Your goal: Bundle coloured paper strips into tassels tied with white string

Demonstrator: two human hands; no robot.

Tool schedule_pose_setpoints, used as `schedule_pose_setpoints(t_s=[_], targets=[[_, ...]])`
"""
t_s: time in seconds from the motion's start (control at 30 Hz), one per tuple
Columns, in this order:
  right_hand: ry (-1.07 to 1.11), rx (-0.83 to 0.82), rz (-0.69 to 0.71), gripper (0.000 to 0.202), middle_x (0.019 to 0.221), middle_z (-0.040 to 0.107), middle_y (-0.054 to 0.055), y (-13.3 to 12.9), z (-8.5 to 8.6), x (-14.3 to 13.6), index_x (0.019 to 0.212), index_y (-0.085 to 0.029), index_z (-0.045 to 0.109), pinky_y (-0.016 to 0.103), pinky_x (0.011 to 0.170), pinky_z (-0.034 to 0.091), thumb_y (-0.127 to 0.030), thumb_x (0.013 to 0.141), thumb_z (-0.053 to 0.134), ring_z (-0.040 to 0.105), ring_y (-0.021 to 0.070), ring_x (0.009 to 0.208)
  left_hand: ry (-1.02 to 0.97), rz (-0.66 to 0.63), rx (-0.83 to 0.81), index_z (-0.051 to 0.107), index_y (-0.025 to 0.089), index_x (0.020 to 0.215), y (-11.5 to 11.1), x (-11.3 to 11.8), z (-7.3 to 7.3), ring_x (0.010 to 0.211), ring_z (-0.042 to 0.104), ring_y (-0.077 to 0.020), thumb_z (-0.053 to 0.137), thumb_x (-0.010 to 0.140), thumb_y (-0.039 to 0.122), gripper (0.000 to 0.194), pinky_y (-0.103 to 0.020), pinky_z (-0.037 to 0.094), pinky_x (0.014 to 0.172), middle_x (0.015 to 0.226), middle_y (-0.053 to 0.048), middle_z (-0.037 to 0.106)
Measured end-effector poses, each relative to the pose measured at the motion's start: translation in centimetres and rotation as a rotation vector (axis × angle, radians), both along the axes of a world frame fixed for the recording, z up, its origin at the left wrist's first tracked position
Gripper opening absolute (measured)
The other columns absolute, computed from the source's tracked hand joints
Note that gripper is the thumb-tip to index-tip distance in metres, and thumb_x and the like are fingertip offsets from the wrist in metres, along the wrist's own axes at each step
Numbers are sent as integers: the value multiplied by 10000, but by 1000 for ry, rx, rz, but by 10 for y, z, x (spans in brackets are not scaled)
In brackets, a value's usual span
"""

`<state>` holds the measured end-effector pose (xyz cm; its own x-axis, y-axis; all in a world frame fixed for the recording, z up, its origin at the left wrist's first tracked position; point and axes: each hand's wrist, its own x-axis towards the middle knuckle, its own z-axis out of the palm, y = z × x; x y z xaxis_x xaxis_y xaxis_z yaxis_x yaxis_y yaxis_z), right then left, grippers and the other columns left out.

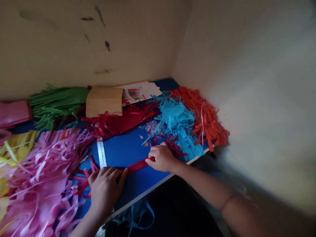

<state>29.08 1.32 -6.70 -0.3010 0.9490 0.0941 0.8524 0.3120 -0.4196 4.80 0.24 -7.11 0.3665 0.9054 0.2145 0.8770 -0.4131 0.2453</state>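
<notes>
A narrow dark red paper strip [138, 166] stretches between my two hands over the blue table [123, 144], near its front edge. My left hand [106, 186] is closed on the strip's left end, where fringed red tails spread out. The right end is gripped by my right hand [161, 157], fingers curled and thumb pressed in, with more red fringe beyond it. Pink fringed paper [44, 184] lies left of my left hand. Light blue fringe [175, 115] is just behind my right hand.
Orange fringe [209, 121] lies by the right wall. Along the back are green fringe [59, 98], a tan paper piece [104, 100], red fringed paper [125, 120] and a printed sheet [145, 89]. Small pale scraps [153, 128] lie mid-table. Yellow paper [19, 144] is at left. Blue strips [138, 214] hang below the edge.
</notes>
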Motion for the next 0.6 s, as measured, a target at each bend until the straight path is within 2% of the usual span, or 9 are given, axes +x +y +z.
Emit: schedule_pose_setpoints(t_s=[0.23, 0.3, 0.37, 0.43, 0.5, 0.53, 0.6], targets=[[-48, -83, -53, 239, 674, 646, -40, 5, 5, -4, 616, -183, 636, 310, 709, 247, -308, 808, 704, 557, 106, 642, 145, 43, -63, 674, 240, 633, 5, 6, 3, 779, 626, -267, 471, 934, 471, 430, -421, 383, 805, 672, -35, 708], [-69, -74, -125, 178, 703, 657, -29, 3, 11, -4, 700, -192, 646, 322, 736, 264, -319, 805, 714, 567, 131, 681, 165, 62, 12, 689, 232, 724, 3, 8, 3, 792, 632, -266, 495, 930, 440, 352, -447, 379, 860, 712, -42, 711], [-96, 55, -172, 109, 832, 691, 9, -2, 18, -4, 845, -205, 656, 356, 800, 278, -301, 820, 702, 585, 183, 816, 170, 22, 152, 707, 252, 857, 1, 10, 3, 855, 637, -265, 529, 924, 347, 213, -474, 349, 932, 828, -46, 729], [-120, 227, -28, 91, 967, 696, 36, -8, 23, -5, 933, -220, 645, 403, 866, 271, -275, 861, 656, 564, 220, 953, 189, -75, 289, 708, 307, 929, -2, 12, 3, 938, 631, -266, 536, 907, 208, 200, -496, 296, 990, 930, -28, 734], [-156, 318, 234, 57, 974, 693, 34, -12, 20, -5, 909, -216, 639, 418, 885, 269, -239, 910, 588, 547, 211, 964, 212, -163, 356, 705, 334, 921, -3, 13, 3, 974, 626, -256, 518, 882, 108, 297, -498, 259, 1020, 957, -7, 734], [-181, 336, 339, 95, 931, 691, 30, -12, 16, -5, 880, -207, 636, 414, 878, 275, -221, 929, 556, 546, 198, 926, 204, -192, 374, 705, 330, 909, -3, 13, 4, 976, 627, -251, 519, 871, 96, 301, -496, 248, 1035, 958, -3, 736], [-234, 365, 431, 179, 849, 677, 25, -9, 6, -5, 834, -188, 631, 401, 860, 286, -178, 956, 499, 535, 179, 848, 160, -219, 394, 709, 312, 899, -3, 14, 5, 977, 630, -248, 546, 860, 145, 236, -494, 228, 1064, 963, -7, 740]])
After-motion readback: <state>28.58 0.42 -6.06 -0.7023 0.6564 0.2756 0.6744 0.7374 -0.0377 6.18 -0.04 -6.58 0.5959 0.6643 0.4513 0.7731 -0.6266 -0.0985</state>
